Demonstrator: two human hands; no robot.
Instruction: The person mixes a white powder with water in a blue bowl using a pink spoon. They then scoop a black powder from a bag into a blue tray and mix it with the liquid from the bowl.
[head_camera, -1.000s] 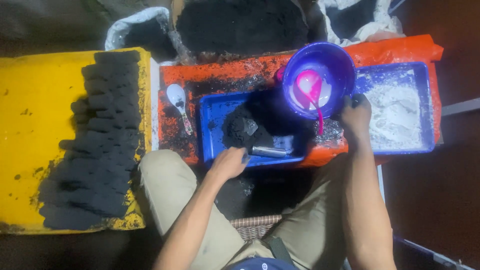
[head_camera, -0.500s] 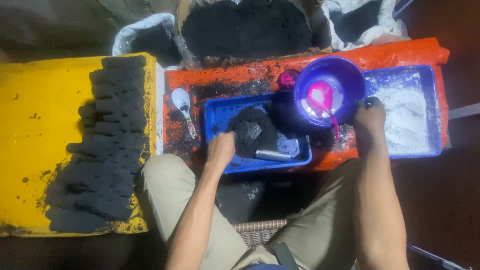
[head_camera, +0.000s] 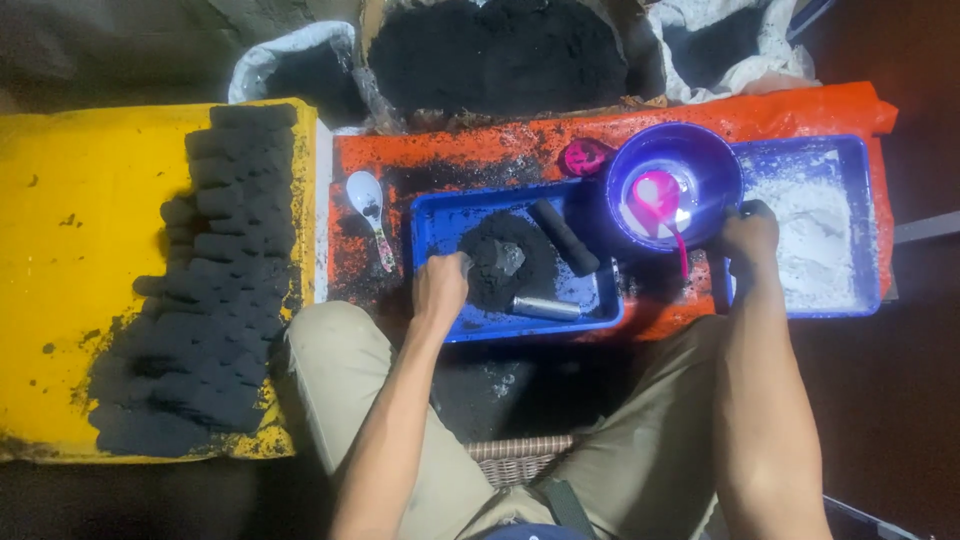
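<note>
My left hand (head_camera: 440, 287) rests at the left edge of a black powder heap (head_camera: 505, 262) in a blue tray (head_camera: 440, 215), fingers curled into the powder. A metal tube (head_camera: 545, 307) and a black cylinder (head_camera: 563, 236) lie in the same tray. My right hand (head_camera: 748, 237) grips the rim of a purple bowl (head_camera: 672, 150) that holds liquid and a pink spoon (head_camera: 660, 195). The bowl sits between the two trays on the orange surface (head_camera: 450, 160).
A second blue tray (head_camera: 850, 150) at the right holds white powder. Several black moulded blocks (head_camera: 225, 270) lie in rows on a yellow board (head_camera: 70, 250) at the left. A white spoon (head_camera: 368, 200) lies on the orange surface. Sacks of black powder (head_camera: 500, 55) stand behind.
My left hand has moved up from the tray's front edge into the powder heap. The purple bowl has shifted a little right and is no longer over the tray. The black cylinder now shows.
</note>
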